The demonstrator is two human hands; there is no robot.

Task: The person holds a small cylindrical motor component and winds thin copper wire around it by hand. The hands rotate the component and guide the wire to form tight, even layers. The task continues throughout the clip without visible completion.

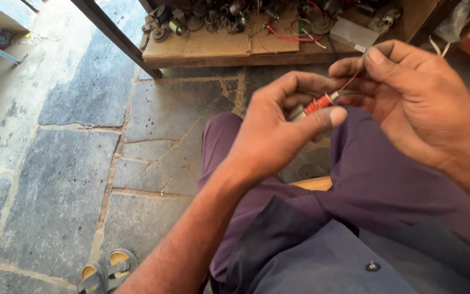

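I see my left hand (278, 136) pinching a small coil (319, 103) of red copper wire between thumb and fingers, above my lap. My right hand (409, 98) holds the loose wire end (353, 80) in a narrow fingertip grip. The spool looks well covered with turns; by my judgement winding is far along, with the free end unsecured.

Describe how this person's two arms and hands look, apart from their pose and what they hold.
Both hands are bare: no gloves, rings or watch show. The left hand continues into a forearm bare as far as the frame shows. The right hand also has a bare wrist and forearm. No sleeves reach either wrist. Fingernails are short; the left thumbnail looks pale.
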